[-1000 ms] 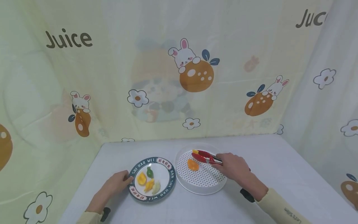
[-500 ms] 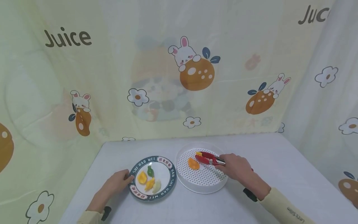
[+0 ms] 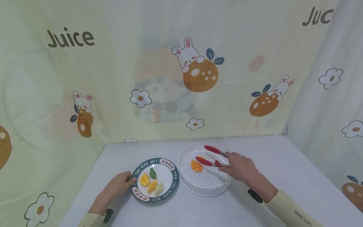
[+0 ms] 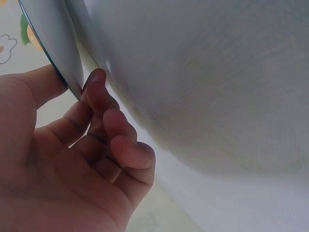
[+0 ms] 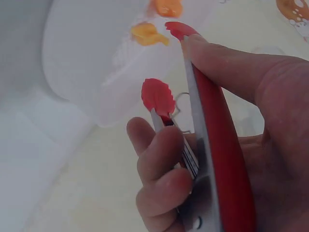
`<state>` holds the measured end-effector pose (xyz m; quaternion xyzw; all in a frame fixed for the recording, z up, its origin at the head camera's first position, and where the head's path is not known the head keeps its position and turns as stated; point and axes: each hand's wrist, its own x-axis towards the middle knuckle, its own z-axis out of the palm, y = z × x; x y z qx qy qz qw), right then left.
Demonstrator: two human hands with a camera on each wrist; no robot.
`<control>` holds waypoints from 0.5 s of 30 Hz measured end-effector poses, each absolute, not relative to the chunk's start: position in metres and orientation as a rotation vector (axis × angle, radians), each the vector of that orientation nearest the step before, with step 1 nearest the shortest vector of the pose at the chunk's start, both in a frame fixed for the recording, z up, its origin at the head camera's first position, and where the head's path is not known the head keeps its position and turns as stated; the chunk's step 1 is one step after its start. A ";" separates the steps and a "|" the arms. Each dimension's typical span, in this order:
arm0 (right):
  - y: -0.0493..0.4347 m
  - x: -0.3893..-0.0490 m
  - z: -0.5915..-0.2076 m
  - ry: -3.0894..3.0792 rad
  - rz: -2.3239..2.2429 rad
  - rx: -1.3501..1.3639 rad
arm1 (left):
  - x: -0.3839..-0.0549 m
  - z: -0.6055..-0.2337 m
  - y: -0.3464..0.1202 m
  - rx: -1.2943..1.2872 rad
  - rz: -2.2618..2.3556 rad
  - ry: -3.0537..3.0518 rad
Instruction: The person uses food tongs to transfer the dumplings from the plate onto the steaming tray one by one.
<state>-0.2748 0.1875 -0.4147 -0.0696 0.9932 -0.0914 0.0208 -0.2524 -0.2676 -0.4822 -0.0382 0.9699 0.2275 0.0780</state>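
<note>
My left hand pinches the left rim of a blue-bordered plate, thumb above and fingers below. On the plate lie small dumpling-shaped pieces: a green one, a yellow one, an orange-yellow one and a pale one. My right hand grips red-tipped metal tongs, whose arms are spread over a white perforated steamer tray. In the tray lie an orange piece and, beside it, a yellow piece, mostly hidden by the tongs in the head view.
Plate and tray stand side by side, nearly touching, on a white-covered table. A printed curtain hangs behind the table and along both sides.
The tongs held the yellow piece over the tray; their arms have spread and the piece now lies by the orange one. The left hand keeps its hold on the plate.
</note>
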 end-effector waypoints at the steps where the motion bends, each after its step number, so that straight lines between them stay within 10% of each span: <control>1: 0.187 -0.275 -0.413 3.085 -0.290 -0.213 | -0.252 -0.482 -0.268 -0.112 0.681 2.906; 15: 0.160 -0.267 -0.399 3.105 -0.468 -0.270 | -0.255 -0.486 -0.269 -0.106 0.677 2.913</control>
